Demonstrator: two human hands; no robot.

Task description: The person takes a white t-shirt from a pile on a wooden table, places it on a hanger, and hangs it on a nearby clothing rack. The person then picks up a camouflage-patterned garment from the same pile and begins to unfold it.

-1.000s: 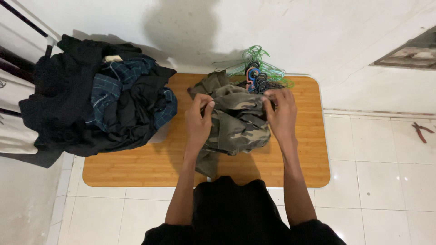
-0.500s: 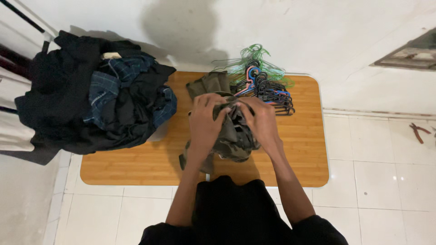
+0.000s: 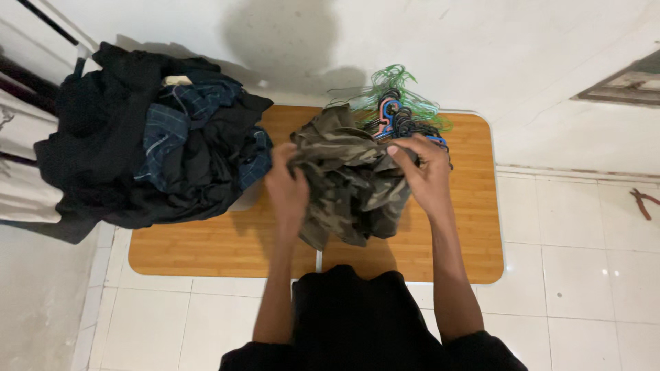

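A crumpled camouflage garment (image 3: 347, 178) lies in the middle of a low wooden table (image 3: 220, 244). My left hand (image 3: 287, 187) grips its left edge. My right hand (image 3: 425, 172) pinches the cloth at its upper right. Both hands hold the fabric spread between them, slightly lifted. Behind the garment, at the table's far edge, lies a bundle of coloured wire hangers (image 3: 399, 110), partly hidden by the cloth and my right hand.
A big heap of dark clothes (image 3: 148, 148), with a blue checked piece on top, covers the table's left end. White tiled floor surrounds the table, and a white wall runs along the far side. Reddish pliers (image 3: 641, 203) lie on the tiles at far right.
My hands were bunched together over the garment half a second ago. They have drawn apart, opening the camouflage cloth wider, and it now covers part of the hangers.
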